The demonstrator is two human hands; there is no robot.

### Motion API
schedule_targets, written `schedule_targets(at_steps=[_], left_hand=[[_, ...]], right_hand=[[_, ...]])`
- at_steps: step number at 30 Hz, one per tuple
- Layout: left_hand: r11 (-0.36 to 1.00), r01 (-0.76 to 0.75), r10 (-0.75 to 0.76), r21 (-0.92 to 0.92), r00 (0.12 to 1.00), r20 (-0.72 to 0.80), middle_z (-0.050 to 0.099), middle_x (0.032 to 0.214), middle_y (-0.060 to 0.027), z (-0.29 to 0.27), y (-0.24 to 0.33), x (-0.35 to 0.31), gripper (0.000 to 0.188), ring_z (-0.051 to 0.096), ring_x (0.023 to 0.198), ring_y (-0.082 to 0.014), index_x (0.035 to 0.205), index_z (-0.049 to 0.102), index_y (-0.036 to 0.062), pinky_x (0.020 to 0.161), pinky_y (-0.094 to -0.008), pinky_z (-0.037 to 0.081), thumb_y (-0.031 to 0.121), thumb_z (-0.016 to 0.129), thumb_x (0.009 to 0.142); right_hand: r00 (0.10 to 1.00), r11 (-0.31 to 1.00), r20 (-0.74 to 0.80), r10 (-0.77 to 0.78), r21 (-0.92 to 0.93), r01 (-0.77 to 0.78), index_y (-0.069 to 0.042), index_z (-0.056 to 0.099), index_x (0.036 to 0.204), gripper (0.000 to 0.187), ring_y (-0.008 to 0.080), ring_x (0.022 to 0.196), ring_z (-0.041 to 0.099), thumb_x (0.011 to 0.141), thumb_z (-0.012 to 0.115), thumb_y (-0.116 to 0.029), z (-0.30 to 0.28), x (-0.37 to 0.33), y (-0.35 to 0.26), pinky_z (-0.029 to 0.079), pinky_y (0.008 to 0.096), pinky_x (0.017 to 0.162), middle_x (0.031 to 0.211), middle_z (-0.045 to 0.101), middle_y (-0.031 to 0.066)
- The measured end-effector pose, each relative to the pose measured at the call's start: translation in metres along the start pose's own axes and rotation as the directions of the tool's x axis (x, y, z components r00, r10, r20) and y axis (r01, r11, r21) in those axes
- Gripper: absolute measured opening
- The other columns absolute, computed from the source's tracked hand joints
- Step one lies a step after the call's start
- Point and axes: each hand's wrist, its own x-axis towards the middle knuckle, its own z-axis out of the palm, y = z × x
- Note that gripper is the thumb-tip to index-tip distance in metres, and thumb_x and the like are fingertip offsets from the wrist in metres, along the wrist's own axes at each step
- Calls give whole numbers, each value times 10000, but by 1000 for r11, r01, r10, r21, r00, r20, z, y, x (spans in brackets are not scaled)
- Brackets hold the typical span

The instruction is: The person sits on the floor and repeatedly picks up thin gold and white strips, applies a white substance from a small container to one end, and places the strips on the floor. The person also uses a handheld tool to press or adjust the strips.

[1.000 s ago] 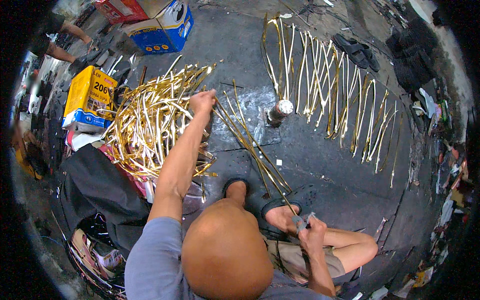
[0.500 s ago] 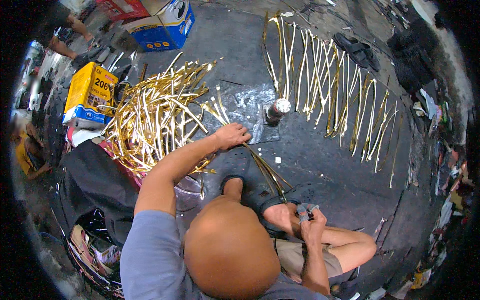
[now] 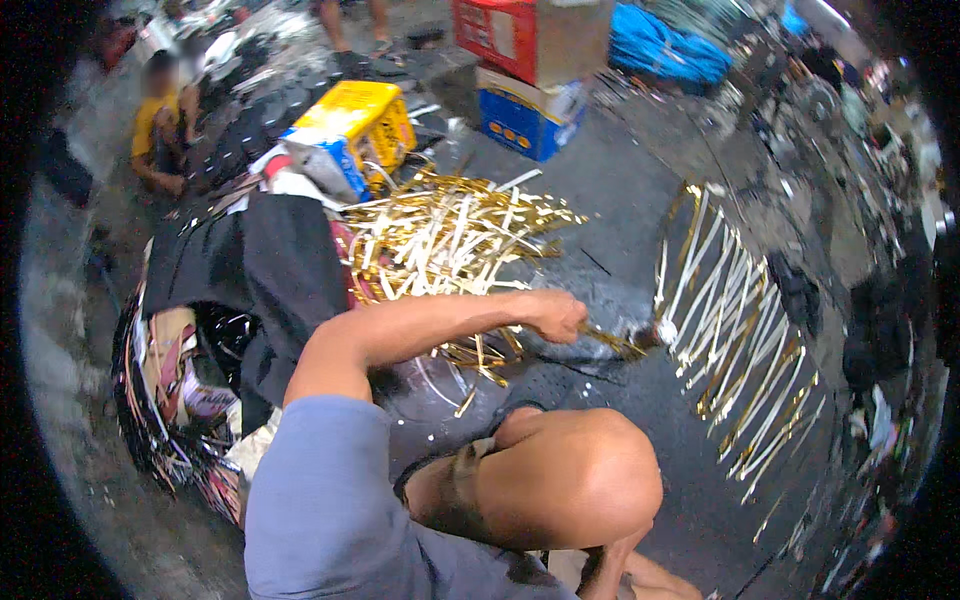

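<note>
My left hand [image 3: 558, 316] is closed round one end of a small bundle of thin gold strips [image 3: 615, 343]. The strips point right, their free ends near a dark cylinder with a white top [image 3: 666, 331]. Behind my left arm lies a big heap of loose gold strips [image 3: 450, 235], whose shiny faces look white or gold. To the right, a long row of similar strips [image 3: 735, 330] is laid out on the dark floor mat. My right forearm [image 3: 612, 565] shows at the lower edge; its hand is hidden behind my raised knee [image 3: 590, 470].
A yellow and blue box [image 3: 350, 135] stands beyond the heap. Farther back are a red box [image 3: 525, 40] and a blue box [image 3: 525, 112]. Black cloth [image 3: 280, 260] and a bag of scraps [image 3: 175, 365] lie left. A person in yellow [image 3: 160, 130] sits at far left.
My view has turned left. My left hand has moved right with the gold strips, toward the cylinder. My right hand, earlier closed on a grey cloth-like piece, has passed out of sight behind my knee.
</note>
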Motion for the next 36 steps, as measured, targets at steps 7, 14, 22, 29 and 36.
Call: schedule_targets(at_steps=[7,14,22,29,36], left_hand=[[226,-100,-343,-969,923,-176,457,658,44,61,65,-160,352,387,525,-54,1072,641,83,468,-241,332,385,461,1068],[-32,-551,-759,-834,556,-338,457,732,28,98,84,-251,281,395,502,-55,1263,562,83,438,-222,339,239,407,1088],[488,-659,-843,-572,-186,-505,480,643,38,-41,-50,-367,222,389,426,-77,1032,628,91,362,-260,296,220,447,1043],[532,-411,-709,-740,-694,-124,543,1404,-235,-263,-224,-593,840,561,1250,-339,1423,475,-8,1036,-480,457,680,485,941],[974,145,-57,-176,-590,-806,571,1352,-191,-95,-123,-366,451,576,1216,-289,1284,443,-21,1020,-374,452,16,640,881]], right_hand=[[981,999,189,-49,-11,53,-1,731,987,287,265,895,662,905,710,-275,32,2,-24,523,397,797,963,730,126],[920,975,345,-184,-52,214,4,730,994,291,271,904,666,904,710,-272,70,-3,-50,525,399,806,974,729,132],[905,952,359,-226,-115,284,9,728,1001,296,278,915,670,903,711,-270,95,0,-81,527,401,817,986,729,139],[888,950,412,-206,-135,283,13,727,1008,300,284,924,674,903,712,-267,105,-12,-89,528,404,826,997,728,145],[933,948,294,-209,-174,267,18,725,1014,304,290,933,677,902,712,-265,87,0,-82,530,406,835,1008,728,151]])
